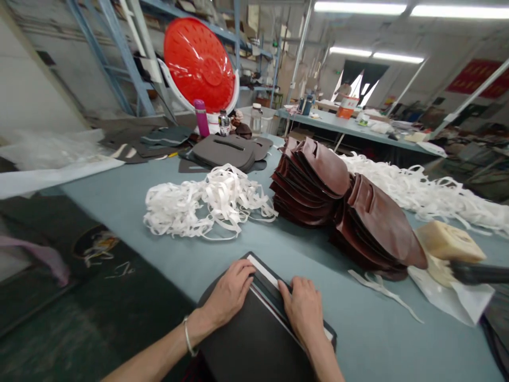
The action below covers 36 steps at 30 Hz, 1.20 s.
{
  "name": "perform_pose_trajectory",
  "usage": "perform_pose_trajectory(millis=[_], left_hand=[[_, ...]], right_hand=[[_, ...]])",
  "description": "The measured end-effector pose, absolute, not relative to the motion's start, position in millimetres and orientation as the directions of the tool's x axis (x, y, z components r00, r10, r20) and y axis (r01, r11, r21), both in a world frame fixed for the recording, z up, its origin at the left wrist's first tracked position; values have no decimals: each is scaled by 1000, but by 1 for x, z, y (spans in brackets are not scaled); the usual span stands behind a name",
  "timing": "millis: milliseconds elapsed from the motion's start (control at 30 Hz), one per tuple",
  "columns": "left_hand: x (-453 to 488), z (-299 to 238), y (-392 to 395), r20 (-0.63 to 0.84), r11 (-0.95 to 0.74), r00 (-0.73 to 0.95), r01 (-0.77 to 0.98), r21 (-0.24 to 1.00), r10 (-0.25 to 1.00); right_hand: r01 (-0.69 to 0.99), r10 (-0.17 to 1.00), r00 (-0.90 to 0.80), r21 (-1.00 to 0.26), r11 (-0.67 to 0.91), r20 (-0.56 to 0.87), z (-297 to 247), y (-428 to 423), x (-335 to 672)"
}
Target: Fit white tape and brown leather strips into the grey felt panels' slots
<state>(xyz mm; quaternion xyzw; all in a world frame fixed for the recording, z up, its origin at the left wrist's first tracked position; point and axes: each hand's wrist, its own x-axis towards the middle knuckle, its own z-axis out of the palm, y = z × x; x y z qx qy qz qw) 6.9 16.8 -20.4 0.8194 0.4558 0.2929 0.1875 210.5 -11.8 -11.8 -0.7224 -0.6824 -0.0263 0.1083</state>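
The left grip (230,286) lies with its fingers together, slightly bent and palm down, over the upper end of the dark panel (254,339); it is closed around nothing visible. The right grip (304,307) sets its thumb beside the white strip (264,271), with its fingers bent over the panel's far edge; whether thumb and fingers pinch that edge cannot be told. The strip runs just inside the straight edge, and a thin pale line runs roughly parallel to it, nearer the person. The panel rests partly on the desk (377,331), its near part extending toward the person. For good work along this edge, apply light, equal pressure with both grips, one as anchor and the other as guide. Hold the strip parallel to the edge and check for ripples before pressing firmly. Support the near part, since its weight may pull the panel askew. Maintain clearance from the heap of white tape (207,204) beyond the left grip and the stacked brown pieces (377,217) beyond the right; loose tape could slip under the panel. The loose strip (392,297) and the yellowish block (449,241) lie farther right, apart from the panel.
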Motion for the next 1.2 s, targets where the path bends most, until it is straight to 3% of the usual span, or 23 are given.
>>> perform_pose_trajectory(millis=[167, 267, 400, 500, 767, 1033, 1100, 1200], left_hand=[[1, -22, 26, 298, -460, 355, 591, 663, 886], [-6, -19, 48, 271, -425, 332, 606, 673, 903], [-11, -4, 91, 86, -491, 608, 540, 684, 789], [-9, 3, 116, 30, -546, 730, 482, 685, 683], [-5, 3, 128, 40, -623, 820, 401, 672, 571], [-16, 4, 112, 126, -720, 831, 381, 580, 541], [-16, 3, 104, 158, -780, 836, 401, 480, 526], [-15, 1, 87, 196, -864, 845, 460, 207, 497]], right_hand=[[854, 979, -41, -501, 138, 201, -16, 22, 173], [817, 978, -30, -559, 144, 209, -20, 29, 164], [774, 976, -5, -618, 141, 217, -22, 27, 166], [760, 974, 10, -635, 139, 225, -24, 26, 168], [772, 964, -13, -610, 178, 264, -32, 25, 164], [848, 939, -127, -457, 269, 318, -36, 20, 162], [867, 934, -149, -411, 282, 325, -35, 18, 161], [914, 924, -212, -269, 303, 319, -30, 15, 158]])
